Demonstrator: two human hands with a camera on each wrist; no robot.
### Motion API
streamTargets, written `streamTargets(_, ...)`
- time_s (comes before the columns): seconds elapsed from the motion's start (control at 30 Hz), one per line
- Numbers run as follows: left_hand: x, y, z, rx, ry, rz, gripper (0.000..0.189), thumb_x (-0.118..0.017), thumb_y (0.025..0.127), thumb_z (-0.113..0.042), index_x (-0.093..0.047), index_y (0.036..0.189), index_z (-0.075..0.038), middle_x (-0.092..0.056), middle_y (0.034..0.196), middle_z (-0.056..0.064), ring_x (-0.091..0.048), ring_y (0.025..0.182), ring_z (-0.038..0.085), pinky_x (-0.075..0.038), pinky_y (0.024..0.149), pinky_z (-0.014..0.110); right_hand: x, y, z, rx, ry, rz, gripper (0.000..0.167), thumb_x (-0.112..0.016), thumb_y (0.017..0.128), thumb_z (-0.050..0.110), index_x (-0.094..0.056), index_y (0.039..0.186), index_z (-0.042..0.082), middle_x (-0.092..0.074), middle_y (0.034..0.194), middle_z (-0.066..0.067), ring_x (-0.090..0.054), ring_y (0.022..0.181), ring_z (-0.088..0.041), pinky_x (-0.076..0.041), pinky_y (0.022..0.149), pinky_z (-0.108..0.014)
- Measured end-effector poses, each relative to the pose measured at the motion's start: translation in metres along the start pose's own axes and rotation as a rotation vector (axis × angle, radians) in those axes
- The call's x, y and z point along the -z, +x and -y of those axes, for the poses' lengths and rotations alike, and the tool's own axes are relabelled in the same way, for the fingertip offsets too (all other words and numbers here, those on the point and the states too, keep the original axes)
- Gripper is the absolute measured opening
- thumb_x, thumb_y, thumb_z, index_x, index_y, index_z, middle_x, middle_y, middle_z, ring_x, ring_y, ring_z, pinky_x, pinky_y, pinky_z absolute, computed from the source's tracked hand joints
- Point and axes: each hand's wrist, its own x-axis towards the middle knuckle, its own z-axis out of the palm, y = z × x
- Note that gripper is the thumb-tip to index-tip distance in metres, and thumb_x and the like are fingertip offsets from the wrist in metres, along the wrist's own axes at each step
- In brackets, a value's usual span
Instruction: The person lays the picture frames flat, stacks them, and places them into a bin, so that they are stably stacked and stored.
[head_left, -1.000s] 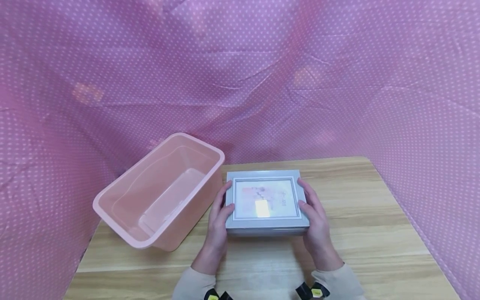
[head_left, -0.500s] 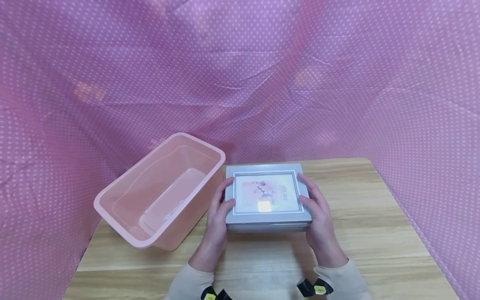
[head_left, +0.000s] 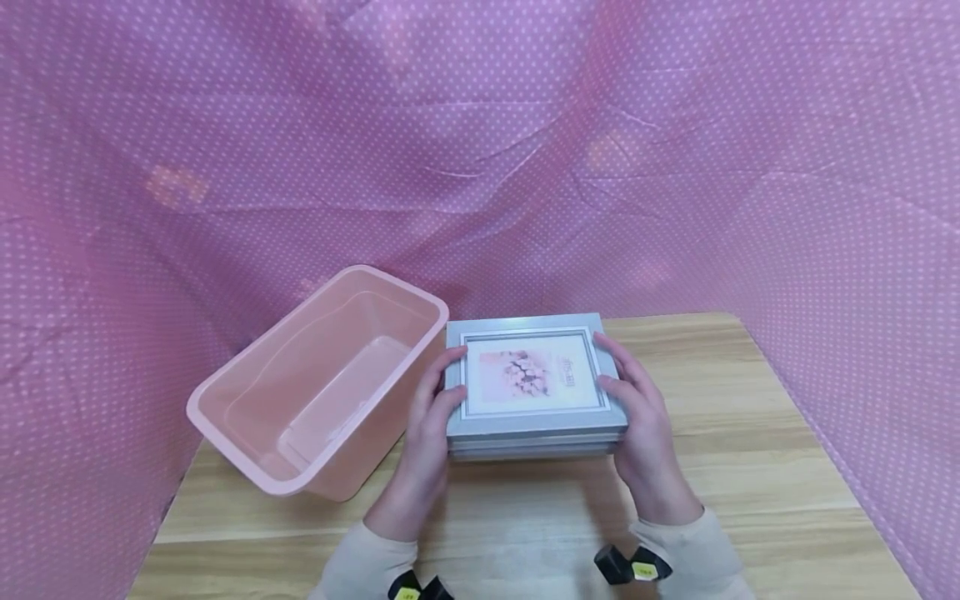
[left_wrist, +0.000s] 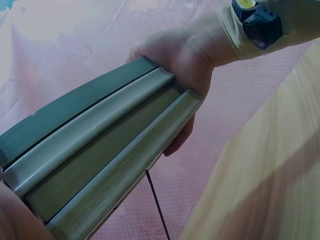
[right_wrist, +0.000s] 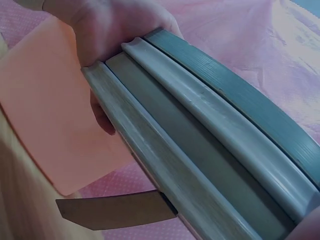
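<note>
Both hands hold a stack of picture frames [head_left: 536, 426] level above the table. The top one has a silver-grey border and a pink flower picture [head_left: 525, 373] behind its glass. My left hand [head_left: 429, 421] grips the left edge, its thumb on the border. At the opposite edge, my right hand [head_left: 643, 429] grips the stack the same way. Layered frame sides [left_wrist: 95, 130] show in the left wrist view, and a brown stand flap [right_wrist: 115, 210] hangs from the underside in the right wrist view. Fingers beneath the stack are mostly hidden in the head view.
A pink plastic bin [head_left: 390, 392] with nothing inside stands to the left, its right corner close to the stack. Under everything is a wood-grain table [head_left: 750, 458]. Purple dotted cloth [head_left: 525, 167] hangs behind and at both sides.
Both hands have raised the picture frames and moved them slightly away from the body. More of the stacked front edges shows now. The bin has stayed put.
</note>
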Motion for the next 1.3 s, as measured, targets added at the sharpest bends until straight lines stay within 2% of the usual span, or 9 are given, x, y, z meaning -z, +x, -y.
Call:
streamTargets(0.1,-0.001,0.000,-0.007,-0.012,0.007,0.003,0.051,-0.049,0.103,-0.009,-0.055,0.153,-0.015,-0.025,0.180,0.005,-0.015,0.168,0.025,-0.004,0.139,0.056,-0.001,0.002,0.007,0.002,0.018,-0.004,0.056,-0.042,0.107,0.002,-0.046,0.162,0.008,-0.034,0.176,0.000,-0.028,0.160,-0.017,-0.025,0.128,-0.034)
streamTargets(0.33,-0.002,-0.001,-0.022,-0.022,0.020,0.046,0.055,-0.040,0.106,-0.011,-0.049,0.159,-0.018,-0.016,0.182,0.002,-0.010,0.169,0.023,-0.001,0.139,0.056,-0.003,0.005,0.025,-0.020,0.026,0.012,0.054,-0.043,0.107,0.003,-0.050,0.161,0.011,-0.030,0.178,0.001,-0.026,0.161,-0.019,-0.024,0.129,-0.036)
streamTargets(0.47,-0.004,-0.002,-0.030,-0.051,0.019,0.059,0.055,-0.038,0.106,-0.011,-0.048,0.159,-0.016,-0.016,0.182,0.001,-0.009,0.169,0.021,-0.002,0.138,0.054,-0.004,0.007,0.034,-0.022,0.027,0.033,0.054,-0.042,0.108,0.003,-0.049,0.161,0.012,-0.028,0.178,0.003,-0.023,0.163,-0.020,-0.022,0.133,-0.039)
streamTargets(0.7,-0.007,-0.008,-0.045,-0.112,-0.015,0.072,0.056,-0.041,0.104,-0.010,-0.046,0.159,-0.009,-0.022,0.180,0.006,-0.015,0.166,0.023,-0.005,0.137,0.053,-0.005,0.011,0.045,-0.008,0.042,0.102,0.056,-0.038,0.108,0.003,-0.046,0.163,0.011,-0.019,0.182,0.002,-0.015,0.167,-0.023,-0.008,0.140,-0.047)
streamTargets(0.8,-0.008,-0.010,-0.051,-0.133,-0.050,0.093,0.057,-0.040,0.104,-0.009,-0.043,0.161,-0.007,-0.021,0.180,0.008,-0.015,0.166,0.023,-0.006,0.137,0.051,-0.005,0.014,0.050,-0.007,0.044,0.132,0.057,-0.036,0.108,0.003,-0.045,0.164,0.012,-0.016,0.182,0.001,-0.014,0.167,-0.025,-0.010,0.139,-0.045)
streamTargets(0.97,-0.008,-0.013,-0.060,-0.143,-0.111,0.137,0.060,-0.038,0.106,-0.008,-0.035,0.165,-0.008,-0.017,0.181,0.006,-0.014,0.165,0.021,-0.016,0.133,0.035,-0.007,0.017,0.061,-0.016,0.038,0.156,0.058,-0.036,0.108,0.004,-0.045,0.165,0.016,-0.017,0.181,0.000,-0.016,0.165,-0.026,-0.019,0.133,-0.039)
streamTargets(1.07,-0.008,-0.017,-0.066,-0.133,-0.127,0.133,0.061,-0.037,0.106,-0.009,-0.033,0.167,-0.012,-0.016,0.181,0.004,-0.016,0.162,0.022,-0.023,0.126,0.029,-0.010,0.019,0.067,-0.024,0.029,0.169,0.058,-0.037,0.109,0.005,-0.046,0.164,0.017,-0.017,0.181,0.000,-0.014,0.166,-0.027,-0.014,0.137,-0.043)
streamTargets(1.2,-0.006,-0.020,-0.074,-0.112,-0.150,0.110,0.061,-0.037,0.107,-0.010,-0.034,0.167,-0.016,-0.020,0.178,0.003,-0.022,0.158,0.022,-0.029,0.121,0.028,-0.017,0.021,0.074,-0.028,0.015,0.188,0.057,-0.039,0.109,0.005,-0.049,0.163,0.017,-0.016,0.181,0.001,-0.012,0.166,-0.027,-0.005,0.139,-0.050)
streamTargets(1.3,-0.004,-0.024,-0.080,-0.115,-0.176,0.104,0.061,-0.035,0.107,-0.009,-0.034,0.167,-0.017,-0.024,0.176,0.003,-0.026,0.155,0.022,-0.034,0.118,0.026,-0.022,0.024,0.079,-0.025,0.000,0.201,0.056,-0.040,0.108,0.006,-0.050,0.162,0.018,-0.018,0.181,0.000,-0.014,0.166,-0.029,-0.009,0.138,-0.050)
